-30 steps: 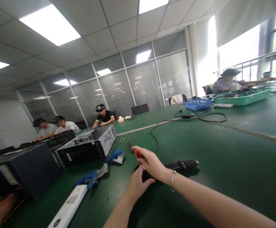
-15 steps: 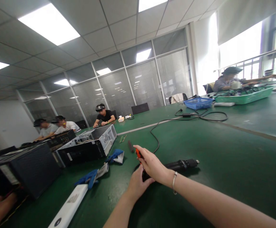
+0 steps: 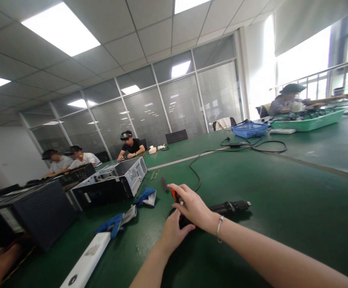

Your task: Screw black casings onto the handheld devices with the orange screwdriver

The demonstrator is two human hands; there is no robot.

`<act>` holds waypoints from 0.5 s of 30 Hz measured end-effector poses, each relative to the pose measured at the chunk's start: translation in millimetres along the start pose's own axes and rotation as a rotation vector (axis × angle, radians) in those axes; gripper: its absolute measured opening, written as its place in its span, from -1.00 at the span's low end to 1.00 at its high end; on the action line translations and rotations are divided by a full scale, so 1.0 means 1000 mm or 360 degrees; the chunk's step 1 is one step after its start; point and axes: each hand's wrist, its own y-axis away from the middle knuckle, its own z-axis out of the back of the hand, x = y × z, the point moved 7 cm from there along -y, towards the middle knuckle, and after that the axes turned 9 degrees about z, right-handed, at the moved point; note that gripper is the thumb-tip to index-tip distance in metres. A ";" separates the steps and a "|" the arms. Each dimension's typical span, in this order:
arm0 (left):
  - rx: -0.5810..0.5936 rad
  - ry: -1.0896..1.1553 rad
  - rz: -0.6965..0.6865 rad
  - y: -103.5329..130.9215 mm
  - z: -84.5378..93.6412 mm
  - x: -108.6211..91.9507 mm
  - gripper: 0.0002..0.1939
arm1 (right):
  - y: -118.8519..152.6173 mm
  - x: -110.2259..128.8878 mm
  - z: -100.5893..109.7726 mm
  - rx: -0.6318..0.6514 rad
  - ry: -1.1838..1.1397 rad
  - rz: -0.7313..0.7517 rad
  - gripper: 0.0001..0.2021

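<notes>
My right hand [image 3: 193, 206] is closed with its thumb and fingers around a small orange-and-black tool [image 3: 175, 195], mostly covered by the fingers. Just below it, my left hand [image 3: 174, 232] curls close by, its thumb against something dark; what it grips is hidden. Under and beyond my right wrist a black electric screwdriver [image 3: 228, 208] lies on the green table [image 3: 252, 248], its metal tip pointing right. A black cord [image 3: 196, 172] runs from near my hands up the table. Beyond my fingertips lies a dark narrow piece [image 3: 164, 185].
Blue-and-grey gloves [image 3: 117, 224] and a white bar-shaped case [image 3: 87, 260] lie to the left. An open computer case [image 3: 108, 188] and a dark case [image 3: 45, 212] stand behind. Another person's hand [image 3: 1, 260] is at lower left. Blue [image 3: 250, 130] and green baskets [image 3: 309, 123] sit far right.
My right hand's fingers have shifted slightly around the orange-and-black tool. My left hand stays nearly in place.
</notes>
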 end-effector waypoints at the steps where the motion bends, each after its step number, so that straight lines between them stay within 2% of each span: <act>1: 0.0005 0.0006 -0.0010 0.000 0.000 -0.001 -0.52 | 0.000 -0.001 0.000 0.0003 0.0030 -0.0015 -0.39; 8: 0.0005 0.0031 -0.0033 0.000 0.000 0.000 -0.53 | 0.000 -0.002 -0.007 0.0047 -0.0102 -0.0011 -0.31; 15: 0.0035 -0.0015 0.0040 0.000 0.001 -0.003 -0.55 | -0.001 -0.005 -0.001 0.0050 0.0061 -0.0058 -0.40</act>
